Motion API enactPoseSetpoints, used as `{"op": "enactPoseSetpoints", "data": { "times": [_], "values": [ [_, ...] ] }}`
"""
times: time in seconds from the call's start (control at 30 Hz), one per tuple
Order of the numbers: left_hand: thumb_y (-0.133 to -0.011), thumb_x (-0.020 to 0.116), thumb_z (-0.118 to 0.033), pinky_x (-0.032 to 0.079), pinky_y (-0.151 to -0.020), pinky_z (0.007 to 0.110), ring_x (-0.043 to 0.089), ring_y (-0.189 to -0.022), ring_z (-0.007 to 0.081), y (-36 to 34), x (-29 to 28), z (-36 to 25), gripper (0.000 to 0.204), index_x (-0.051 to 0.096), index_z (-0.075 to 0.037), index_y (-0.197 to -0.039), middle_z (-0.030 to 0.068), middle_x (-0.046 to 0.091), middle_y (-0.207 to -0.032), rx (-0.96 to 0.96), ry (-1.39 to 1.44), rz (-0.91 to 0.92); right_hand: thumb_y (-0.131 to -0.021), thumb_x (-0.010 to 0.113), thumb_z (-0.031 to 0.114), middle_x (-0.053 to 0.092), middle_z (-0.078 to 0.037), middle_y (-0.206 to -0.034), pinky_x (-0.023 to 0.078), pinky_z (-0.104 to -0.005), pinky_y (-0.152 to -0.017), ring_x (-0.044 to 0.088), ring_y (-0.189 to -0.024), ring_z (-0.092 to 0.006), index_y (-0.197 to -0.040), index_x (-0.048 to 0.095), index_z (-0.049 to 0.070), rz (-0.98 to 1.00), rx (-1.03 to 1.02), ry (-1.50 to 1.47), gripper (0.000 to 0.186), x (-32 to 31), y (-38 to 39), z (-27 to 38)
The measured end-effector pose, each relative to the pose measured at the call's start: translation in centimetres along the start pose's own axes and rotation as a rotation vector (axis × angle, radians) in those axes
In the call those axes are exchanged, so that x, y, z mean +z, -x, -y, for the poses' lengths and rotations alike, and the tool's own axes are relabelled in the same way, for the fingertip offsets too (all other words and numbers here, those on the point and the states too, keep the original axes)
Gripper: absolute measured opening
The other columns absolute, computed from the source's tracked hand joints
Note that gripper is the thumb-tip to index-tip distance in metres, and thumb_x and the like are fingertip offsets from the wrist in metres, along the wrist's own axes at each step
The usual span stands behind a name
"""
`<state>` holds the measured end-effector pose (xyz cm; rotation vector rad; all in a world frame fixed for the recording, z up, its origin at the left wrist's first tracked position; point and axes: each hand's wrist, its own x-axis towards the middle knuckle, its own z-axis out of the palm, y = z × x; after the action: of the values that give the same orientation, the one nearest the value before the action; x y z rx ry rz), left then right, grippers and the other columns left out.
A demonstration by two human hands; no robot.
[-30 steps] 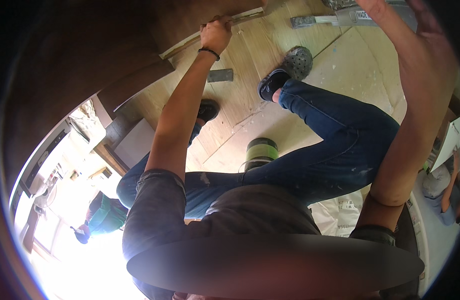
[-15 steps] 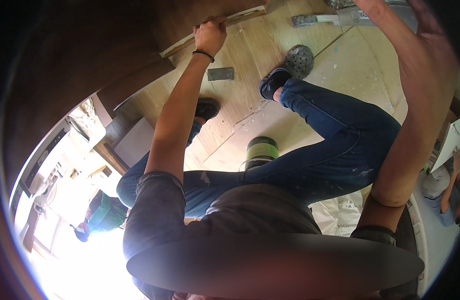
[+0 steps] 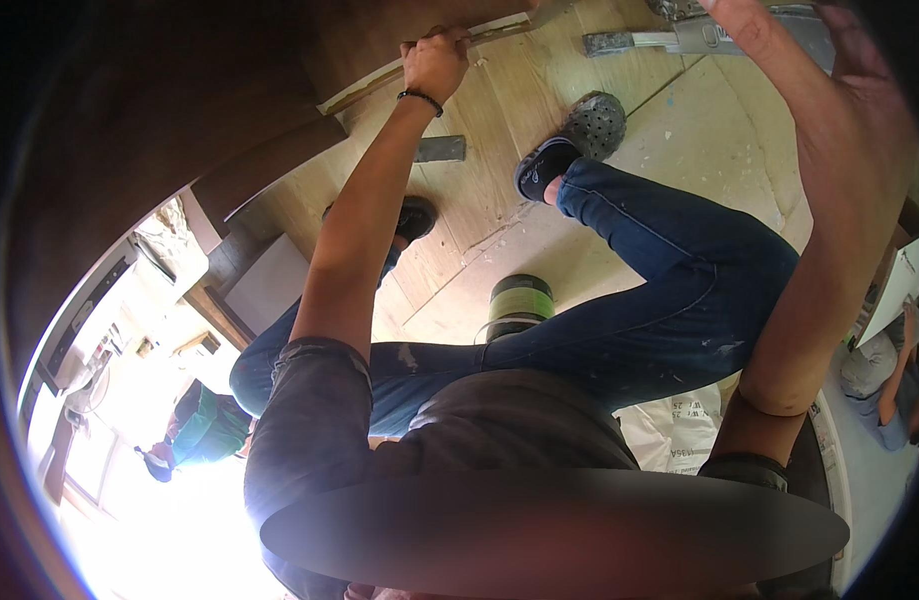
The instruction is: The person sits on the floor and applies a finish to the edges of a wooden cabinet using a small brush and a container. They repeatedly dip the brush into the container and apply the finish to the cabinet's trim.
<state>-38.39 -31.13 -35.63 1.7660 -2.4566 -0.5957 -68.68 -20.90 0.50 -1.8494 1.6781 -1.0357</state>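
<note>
Near the top centre, my left hand has its fingers curled at the pale edge strip of a dark brown wooden panel; what lies inside its fingers is hidden. My right hand is raised close at the upper right, thumb stretched out, other fingertips cropped or shadowed at the rim. Behind it lies a grey long tool with a dark flat head. A grey flat block rests on the floor below my left hand. A green-and-black bucket stands between my legs.
Wood-look floor, a grey perforated clog beside my foot, a white sack behind my thigh, and a white board at left. A person in green is at the lower left; another person at the far right.
My left hand dipped slightly left and down, and has since risen back up and to the right along the panel edge. My right hand stays nearly still.
</note>
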Motion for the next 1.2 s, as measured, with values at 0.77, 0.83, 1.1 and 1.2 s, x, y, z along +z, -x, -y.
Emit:
{"op": "enactPoseSetpoints", "data": {
  "times": [0.77, 0.83, 1.1, 1.2],
  "values": [
    [-0.096, 0.061, -0.032, 0.043, -0.1, 0.053, 0.071, -0.105, 0.0308, -0.1, -0.4, -0.5, 0.025, 0.076, -0.026, -0.115, 0.0073, 0.074, -0.114, -0.016, -0.077, 0.012, -0.077, 0.085, 0.012, 0.072, -0.011, -0.111, 0.053, -0.036, -0.093, 0.069, -0.104, -0.0223, -0.127, 0.06, 0.002, 0.007, 0.008, 0.003, 0.057, 0.0, 0.0, 0.0],
    [-0.096, 0.061, -0.03, 0.042, -0.1, 0.054, 0.071, -0.106, 0.0305, -0.1, -0.6, -0.5, 0.025, 0.076, -0.026, -0.116, 0.0071, 0.074, -0.114, -0.015, -0.074, 0.024, -0.077, 0.085, 0.012, 0.072, -0.011, -0.11, 0.053, -0.0361, -0.093, 0.069, -0.104, -0.0225, -0.127, 0.06, 0.002, 0.01, 0.006, 0.001, 0.057, 0.1, 0.0, 0.0],
    [-0.097, 0.06, -0.029, 0.041, -0.101, 0.055, 0.07, -0.108, 0.0305, 0.3, -1.4, 0.2, 0.026, 0.074, -0.028, -0.119, 0.0069, 0.073, -0.118, -0.017, -0.119, 0.076, -0.077, 0.085, 0.013, 0.072, -0.012, -0.11, 0.053, -0.0367, -0.092, 0.069, -0.103, -0.0231, -0.127, 0.06, 0.002, 0.014, 0.006, 0.001, 0.057, 0.1, -0.1, -0.1],
    [-0.098, 0.06, -0.031, 0.041, -0.101, 0.055, 0.07, -0.11, 0.0304, 0.5, -1.4, 0.9, 0.026, 0.073, -0.027, -0.12, 0.0072, 0.073, -0.119, -0.014, -0.145, 0.088, -0.077, 0.085, 0.013, 0.071, -0.012, -0.11, 0.053, -0.0369, -0.092, 0.069, -0.103, -0.0234, -0.126, 0.06, 0.002, 0.018, 0.006, 0.007, 0.057, 0.1, 0.1, 0.1]
  ]
}}
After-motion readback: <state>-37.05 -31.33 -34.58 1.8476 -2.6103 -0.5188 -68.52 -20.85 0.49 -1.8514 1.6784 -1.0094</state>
